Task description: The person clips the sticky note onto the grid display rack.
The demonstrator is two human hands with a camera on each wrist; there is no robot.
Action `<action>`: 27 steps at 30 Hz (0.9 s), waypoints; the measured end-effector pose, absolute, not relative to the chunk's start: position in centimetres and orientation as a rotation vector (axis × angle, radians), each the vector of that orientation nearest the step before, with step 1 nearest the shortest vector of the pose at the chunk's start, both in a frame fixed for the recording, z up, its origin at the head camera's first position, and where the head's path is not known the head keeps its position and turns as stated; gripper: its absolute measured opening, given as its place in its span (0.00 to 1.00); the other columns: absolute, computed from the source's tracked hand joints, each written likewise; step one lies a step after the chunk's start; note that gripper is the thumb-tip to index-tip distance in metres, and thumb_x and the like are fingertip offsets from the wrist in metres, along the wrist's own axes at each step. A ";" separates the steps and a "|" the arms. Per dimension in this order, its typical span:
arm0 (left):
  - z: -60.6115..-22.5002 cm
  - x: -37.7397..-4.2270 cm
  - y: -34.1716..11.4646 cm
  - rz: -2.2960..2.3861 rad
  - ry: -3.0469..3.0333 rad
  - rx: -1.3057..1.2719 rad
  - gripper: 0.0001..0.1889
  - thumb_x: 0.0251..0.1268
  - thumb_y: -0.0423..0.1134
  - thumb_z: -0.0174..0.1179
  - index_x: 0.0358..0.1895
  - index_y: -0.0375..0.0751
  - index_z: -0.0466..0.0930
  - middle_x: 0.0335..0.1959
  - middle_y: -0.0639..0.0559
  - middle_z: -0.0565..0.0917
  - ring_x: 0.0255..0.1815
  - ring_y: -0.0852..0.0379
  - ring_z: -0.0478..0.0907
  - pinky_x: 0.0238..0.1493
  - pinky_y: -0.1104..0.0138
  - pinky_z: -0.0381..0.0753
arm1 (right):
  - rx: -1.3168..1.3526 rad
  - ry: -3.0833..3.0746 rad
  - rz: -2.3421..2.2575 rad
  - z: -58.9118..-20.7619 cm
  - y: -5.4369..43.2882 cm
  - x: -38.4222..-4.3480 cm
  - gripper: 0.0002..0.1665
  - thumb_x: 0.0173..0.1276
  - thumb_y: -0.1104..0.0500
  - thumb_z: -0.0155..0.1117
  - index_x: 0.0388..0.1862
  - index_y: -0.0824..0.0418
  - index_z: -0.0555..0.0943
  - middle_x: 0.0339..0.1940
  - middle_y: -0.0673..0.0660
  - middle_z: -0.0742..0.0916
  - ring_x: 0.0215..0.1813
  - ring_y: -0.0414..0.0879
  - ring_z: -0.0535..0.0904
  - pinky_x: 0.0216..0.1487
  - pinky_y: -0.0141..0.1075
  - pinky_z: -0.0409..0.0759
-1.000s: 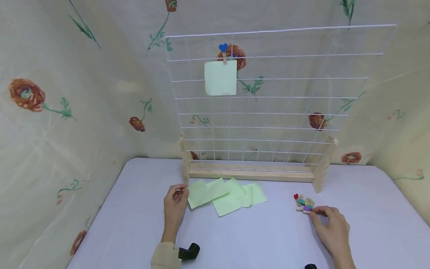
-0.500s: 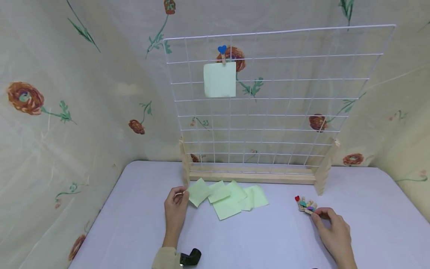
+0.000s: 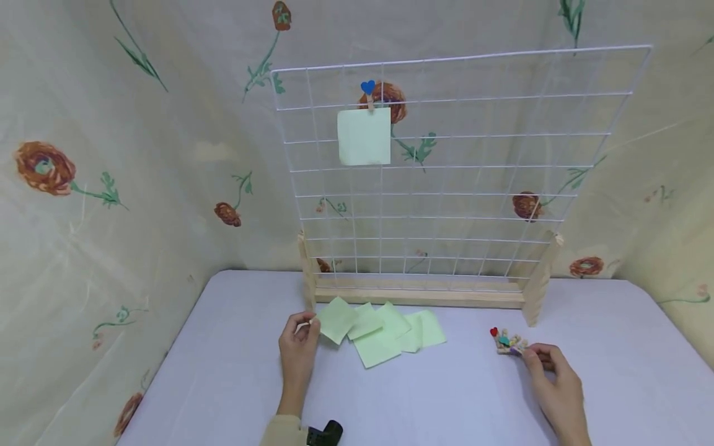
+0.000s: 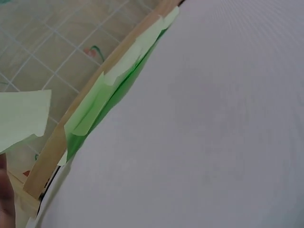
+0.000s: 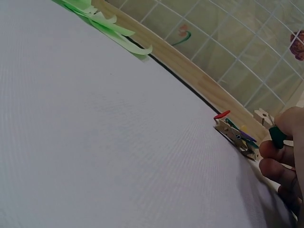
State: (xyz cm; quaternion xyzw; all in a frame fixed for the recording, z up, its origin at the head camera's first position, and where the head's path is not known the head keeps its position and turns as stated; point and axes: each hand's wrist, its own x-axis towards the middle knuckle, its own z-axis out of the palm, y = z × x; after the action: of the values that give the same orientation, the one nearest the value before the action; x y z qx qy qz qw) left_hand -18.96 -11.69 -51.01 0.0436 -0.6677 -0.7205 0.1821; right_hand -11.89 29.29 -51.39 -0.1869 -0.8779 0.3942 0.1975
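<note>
My left hand pinches the corner of a pale green sticky note, which in the left wrist view is raised off the table. Several more green notes lie overlapping just to its right. On the right side, my right hand reaches a small heap of wooden mini clothespins with coloured hearts. The right wrist view has a clothespin with a dark green heart pinched between thumb and fingertips, beside the others. One square note hangs high on the grid from a clothespin with a blue heart.
A white wire grid stands upright at the back of the table in a wooden base. The white-covered table stretches in front. Floral cloth hangs behind and at the sides. A black device sits at the left wrist.
The left-hand note has lifted and turned away from its neighbours, and the left hand has shifted slightly right. The right hand has moved a little among the clothespins. The head view has tilted up slightly.
</note>
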 end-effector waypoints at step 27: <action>-48.8 -20.1 -5.9 -2.363 -1.617 0.269 0.14 0.61 0.35 0.63 0.47 0.33 0.76 0.44 0.49 0.79 0.39 0.59 0.77 0.40 0.69 0.82 | -0.141 -2.507 1.120 -51.6 28.3 -12.0 0.15 0.70 0.54 0.58 0.51 0.60 0.76 0.33 0.50 0.82 0.26 0.33 0.78 0.30 0.21 0.74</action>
State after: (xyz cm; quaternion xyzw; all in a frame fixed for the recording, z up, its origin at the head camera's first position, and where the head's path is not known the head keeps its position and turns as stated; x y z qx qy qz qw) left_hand -20.07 -5.92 -48.81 0.0928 -0.5574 -0.8144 0.1325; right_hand -11.96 28.34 -51.58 -0.0502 -0.8945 0.3994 0.1947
